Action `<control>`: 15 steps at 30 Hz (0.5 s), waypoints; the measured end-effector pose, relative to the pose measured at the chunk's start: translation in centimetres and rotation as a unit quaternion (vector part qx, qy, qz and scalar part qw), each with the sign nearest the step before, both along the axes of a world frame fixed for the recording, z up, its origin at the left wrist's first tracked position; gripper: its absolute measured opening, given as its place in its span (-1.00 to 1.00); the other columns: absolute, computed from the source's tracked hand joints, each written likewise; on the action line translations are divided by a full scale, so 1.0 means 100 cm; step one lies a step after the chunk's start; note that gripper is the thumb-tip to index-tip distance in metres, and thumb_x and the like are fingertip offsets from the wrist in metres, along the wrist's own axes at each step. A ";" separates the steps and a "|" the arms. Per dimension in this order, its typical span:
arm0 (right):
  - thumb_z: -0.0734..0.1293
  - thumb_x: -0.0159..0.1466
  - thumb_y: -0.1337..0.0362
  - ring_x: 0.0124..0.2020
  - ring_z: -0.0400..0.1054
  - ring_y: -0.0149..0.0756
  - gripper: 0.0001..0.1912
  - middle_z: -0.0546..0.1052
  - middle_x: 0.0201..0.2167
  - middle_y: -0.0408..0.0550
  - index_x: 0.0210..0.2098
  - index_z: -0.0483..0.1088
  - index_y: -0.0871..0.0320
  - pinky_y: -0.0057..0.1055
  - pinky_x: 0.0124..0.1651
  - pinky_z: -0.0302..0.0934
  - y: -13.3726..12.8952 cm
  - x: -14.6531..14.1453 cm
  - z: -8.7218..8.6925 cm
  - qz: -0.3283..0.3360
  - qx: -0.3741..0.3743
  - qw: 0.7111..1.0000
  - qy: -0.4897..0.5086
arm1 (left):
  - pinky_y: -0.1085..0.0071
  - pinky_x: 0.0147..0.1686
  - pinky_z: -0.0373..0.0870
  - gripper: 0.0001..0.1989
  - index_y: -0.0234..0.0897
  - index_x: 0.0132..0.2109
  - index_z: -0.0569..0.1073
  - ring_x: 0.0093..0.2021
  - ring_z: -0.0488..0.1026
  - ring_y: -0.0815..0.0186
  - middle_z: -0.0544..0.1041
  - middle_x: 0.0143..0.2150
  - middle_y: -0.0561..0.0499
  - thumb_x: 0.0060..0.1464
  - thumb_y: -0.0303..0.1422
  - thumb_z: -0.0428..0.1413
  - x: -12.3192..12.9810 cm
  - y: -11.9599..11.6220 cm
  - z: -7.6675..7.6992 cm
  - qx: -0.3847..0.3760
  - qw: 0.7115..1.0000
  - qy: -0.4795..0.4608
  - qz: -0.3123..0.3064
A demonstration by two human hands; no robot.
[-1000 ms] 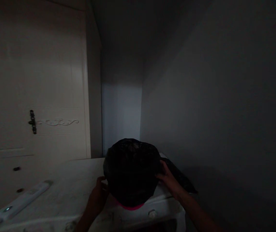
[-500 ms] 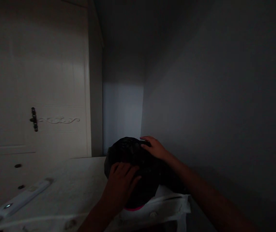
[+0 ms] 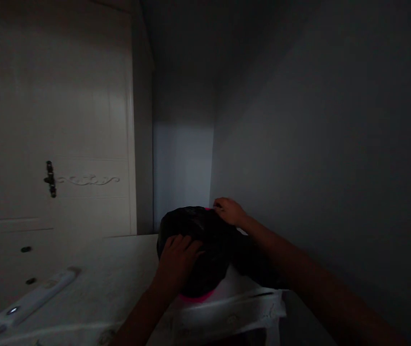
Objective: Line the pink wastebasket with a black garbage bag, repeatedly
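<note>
A black plastic bag (image 3: pixel 212 252) covers a round pink container (image 3: pixel 199 296), whose edge shows at the lower front and in a small sliver at the back. My left hand (image 3: pixel 177 257) is on the near left side of the bag, its fingers curled over the plastic. At the far right edge, my right hand (image 3: pixel 230 211) pinches the bag with bent fingers beside the pink sliver. Loose black plastic hangs to the right, under my right forearm. Dim light hides the inside and most of the folds.
The container stands on a white cabinet top (image 3: pixel 126 269) with a drawer front (image 3: pixel 223 317) below. A white power strip (image 3: pixel 36 298) lies at the left. Behind are a white wardrobe door (image 3: pixel 90 120) with a dark handle (image 3: pixel 50 179) and a grey wall (image 3: pixel 299 144) at right.
My right hand has closed its fingers at the back edge, where a bit of pink now shows. The bag's front has risen slightly, baring more pink, and the loose plastic has spread to the right.
</note>
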State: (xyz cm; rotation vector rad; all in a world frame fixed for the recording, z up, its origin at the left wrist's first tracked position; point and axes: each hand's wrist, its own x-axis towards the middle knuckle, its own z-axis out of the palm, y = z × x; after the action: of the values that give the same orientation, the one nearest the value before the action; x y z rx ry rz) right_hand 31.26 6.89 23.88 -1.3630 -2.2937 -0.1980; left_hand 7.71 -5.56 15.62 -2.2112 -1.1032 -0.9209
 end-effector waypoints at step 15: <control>0.29 0.21 0.12 -0.42 0.48 -0.19 -0.63 0.63 -0.44 -0.03 -0.09 0.50 0.18 -0.23 -0.26 0.41 0.029 0.027 -0.107 -0.045 -0.135 0.898 0.416 | 0.16 0.05 0.31 -0.81 -0.14 0.02 0.55 -0.11 0.46 0.22 0.58 -0.16 0.01 0.36 -0.33 0.07 -0.034 0.022 -0.001 -0.056 0.994 -0.046 -0.078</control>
State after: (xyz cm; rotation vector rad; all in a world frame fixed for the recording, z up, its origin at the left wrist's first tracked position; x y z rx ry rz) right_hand 33.95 9.78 13.15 -1.3245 -1.5591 0.5943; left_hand 4.28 -3.39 15.49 -2.3955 -1.0577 -1.0599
